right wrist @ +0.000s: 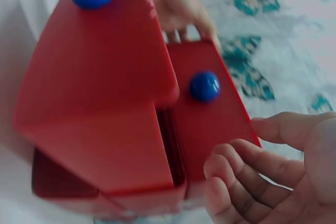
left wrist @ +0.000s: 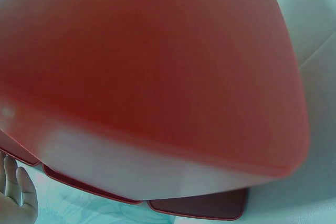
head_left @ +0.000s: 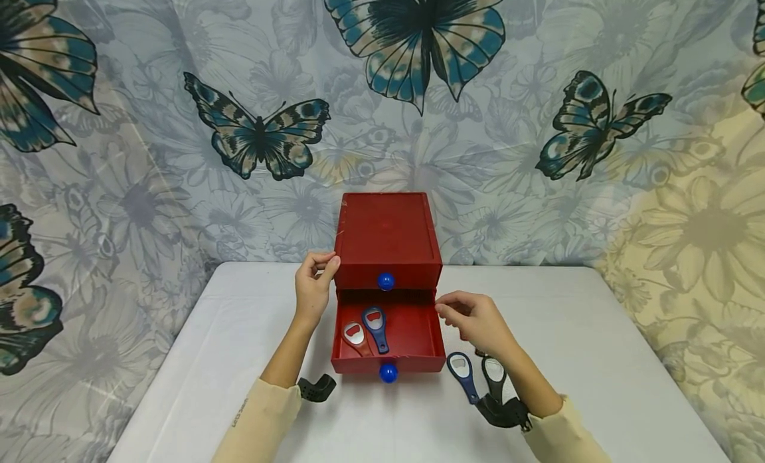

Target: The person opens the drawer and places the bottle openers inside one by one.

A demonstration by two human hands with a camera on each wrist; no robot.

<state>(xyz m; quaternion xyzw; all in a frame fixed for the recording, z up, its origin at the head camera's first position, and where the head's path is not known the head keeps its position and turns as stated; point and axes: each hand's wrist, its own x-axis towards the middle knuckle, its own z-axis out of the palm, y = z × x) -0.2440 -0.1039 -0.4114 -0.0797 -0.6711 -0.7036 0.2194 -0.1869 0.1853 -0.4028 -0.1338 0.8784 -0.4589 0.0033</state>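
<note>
A red two-drawer cabinet [head_left: 388,230] stands on the table with its lower drawer [head_left: 415,330] pulled out. In that drawer lie a red bottle opener [head_left: 356,337] and a blue bottle opener [head_left: 375,327]. My left hand [head_left: 313,287] touches the cabinet's upper left side, and its fingers [left wrist: 11,179] look fairly straight in the left wrist view. At the other side, my right hand [head_left: 475,317] has its fingertips right by the cabinet's edge beside the drawer. In the right wrist view its thumb [right wrist: 281,129] reaches that edge and the other fingers bend loosely, holding nothing.
Another blue bottle opener [head_left: 462,375] and a dark grey one [head_left: 494,376] lie on the white table [head_left: 597,357], right of the drawer and partly under my right forearm. Black camera mounts [head_left: 317,388] sit at both wrists. A butterfly-print cloth [head_left: 394,144] hangs close behind the cabinet.
</note>
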